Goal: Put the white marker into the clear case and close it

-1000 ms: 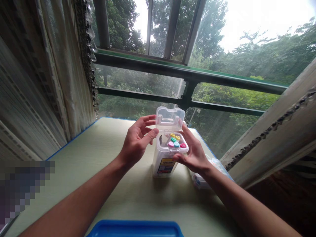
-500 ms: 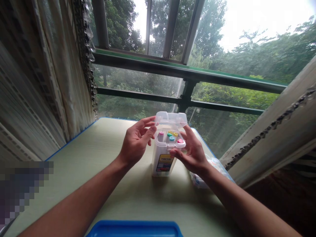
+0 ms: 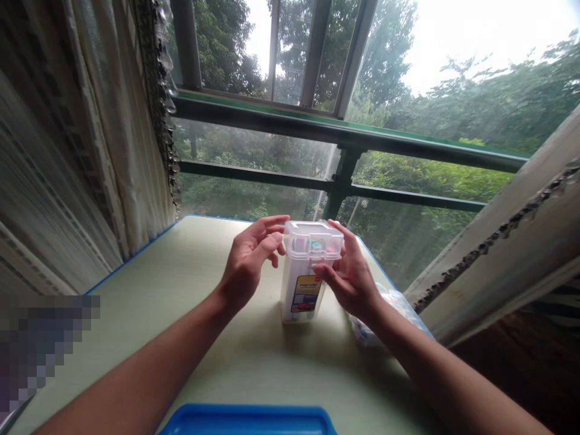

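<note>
Plainly one lidded box — right hand clasping it, left hand half-open alongside

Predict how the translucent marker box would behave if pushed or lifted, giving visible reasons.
Pushed near its top, the marker box would probably tip, being tall on a narrow base. Its crisp, smooth plastic walls look fairly stiff and perhaps slightly slippery. Coloured caps showing through the lid suggest contents that might rattle.

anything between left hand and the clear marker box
Nothing visible. The left hand is right at the upper left side of the clear marker box; contact is unclear. The right hand holds the opposite side, out of the way.
</note>
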Demonstrator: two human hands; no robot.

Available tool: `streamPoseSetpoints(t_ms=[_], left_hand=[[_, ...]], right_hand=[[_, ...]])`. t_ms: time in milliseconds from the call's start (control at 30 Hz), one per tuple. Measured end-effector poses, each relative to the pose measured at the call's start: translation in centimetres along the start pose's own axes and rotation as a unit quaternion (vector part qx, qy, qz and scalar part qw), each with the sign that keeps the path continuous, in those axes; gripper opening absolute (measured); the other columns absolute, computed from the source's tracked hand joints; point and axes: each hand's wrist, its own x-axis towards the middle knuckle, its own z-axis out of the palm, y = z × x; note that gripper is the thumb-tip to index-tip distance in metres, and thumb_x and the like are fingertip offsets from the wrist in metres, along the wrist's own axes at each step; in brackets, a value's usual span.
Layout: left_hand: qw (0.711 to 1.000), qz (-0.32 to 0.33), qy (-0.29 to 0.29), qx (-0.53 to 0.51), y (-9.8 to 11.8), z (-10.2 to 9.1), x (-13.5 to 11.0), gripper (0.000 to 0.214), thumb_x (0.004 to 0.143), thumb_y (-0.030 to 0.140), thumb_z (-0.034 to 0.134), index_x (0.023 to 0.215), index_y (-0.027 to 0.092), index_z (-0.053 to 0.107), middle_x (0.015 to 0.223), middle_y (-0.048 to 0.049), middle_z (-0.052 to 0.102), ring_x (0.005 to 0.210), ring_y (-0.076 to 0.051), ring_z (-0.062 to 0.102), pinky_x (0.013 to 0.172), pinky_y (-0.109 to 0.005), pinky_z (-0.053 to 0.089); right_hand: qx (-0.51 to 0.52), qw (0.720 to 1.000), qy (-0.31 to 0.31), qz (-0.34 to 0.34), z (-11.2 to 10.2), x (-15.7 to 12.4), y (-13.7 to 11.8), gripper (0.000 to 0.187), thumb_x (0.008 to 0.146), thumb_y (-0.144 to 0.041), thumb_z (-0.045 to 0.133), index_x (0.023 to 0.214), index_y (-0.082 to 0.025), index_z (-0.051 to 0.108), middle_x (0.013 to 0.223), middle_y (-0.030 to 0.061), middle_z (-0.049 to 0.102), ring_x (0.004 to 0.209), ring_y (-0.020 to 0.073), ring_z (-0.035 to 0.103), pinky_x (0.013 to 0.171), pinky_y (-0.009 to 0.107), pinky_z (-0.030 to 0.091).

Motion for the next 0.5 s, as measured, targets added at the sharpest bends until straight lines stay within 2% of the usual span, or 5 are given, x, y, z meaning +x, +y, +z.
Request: streamPoseSetpoints(t_ms=[133,233,333,500], left_hand=[[0.999,-0.002,-0.018,0.032,0.0,-0.1,-0.2,0.051,0.089,0.051,0.069,0.128,0.018,0.065,0.114,-0.0107,0.069,0.083,-0.017,0.061,0.059,-0.026,0.045],[0.996,0.007,-0.033,0.087,0.0,-0.1,-0.3,0.065,0.084,0.058,0.073,0.135,0.020,0.061,0.123,-0.0123,0.067,0.095,-0.021,0.063,0.072,-0.030,0.049],[0.991,0.008,-0.046,0.122,-0.2,-0.1,-0.3,0.070,0.082,0.058,0.076,0.140,0.022,0.058,0.125,-0.0124,0.068,0.100,-0.024,0.063,0.084,-0.036,0.050],[0.988,0.022,-0.061,0.140,-0.3,-0.2,-0.4,0.065,0.086,0.055,0.074,0.141,0.024,0.058,0.121,-0.0110,0.068,0.100,-0.024,0.064,0.087,-0.037,0.050]], right_hand=[[-0.010,1.000,-0.001,0.004,0.0,-0.1,-0.2,0.080,0.091,-0.048,0.075,0.153,-0.031,0.028,0.129,0.0131,0.069,0.070,0.0178,0.073,0.072,0.038,0.064],[-0.017,1.000,-0.002,0.003,0.1,-0.2,-0.4,0.080,0.092,-0.048,0.074,0.154,-0.031,0.027,0.131,0.0140,0.068,0.069,0.0165,0.072,0.069,0.037,0.063],[-0.014,1.000,-0.001,-0.003,0.2,-0.2,-0.8,0.082,0.091,-0.049,0.075,0.154,-0.031,0.026,0.132,0.0149,0.066,0.072,0.0176,0.072,0.060,0.032,0.060],[-0.046,0.999,-0.004,-0.020,0.1,-0.3,-1.1,0.090,0.087,-0.046,0.080,0.157,-0.032,0.027,0.123,0.0121,0.068,0.066,0.0154,0.068,0.055,0.030,0.057]])
